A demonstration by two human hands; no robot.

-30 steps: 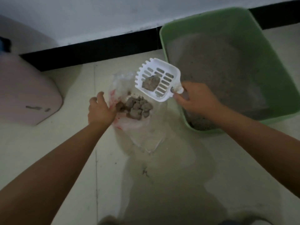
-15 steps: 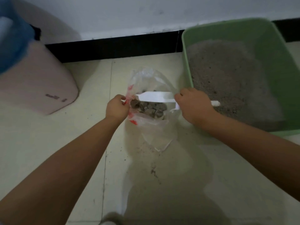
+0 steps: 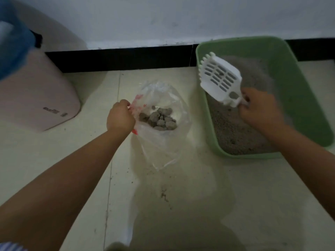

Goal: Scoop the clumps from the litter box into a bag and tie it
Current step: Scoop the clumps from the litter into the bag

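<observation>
The left hand (image 3: 120,118) is closed tight on the rim of the clear plastic bag (image 3: 163,145), right where the red print is, so the mouth is kept open. The right hand (image 3: 261,109) is wrapped around the handle of the white slotted scoop (image 3: 220,78), which is held tilted over the near-left part of the green litter box (image 3: 288,73), teeth pointed up and away, with pretty much nothing seen in it. A pile of grey clumps (image 3: 159,118) is sat in the bag, which is resting on the pale tile floor (image 3: 199,196) just left of the box. Grey litter (image 3: 235,134) is spread across the box's bottom. Off to the far left a pink bin (image 3: 36,95) is parked against the wall, and loose grains are scattered over the floor near the bag.
</observation>
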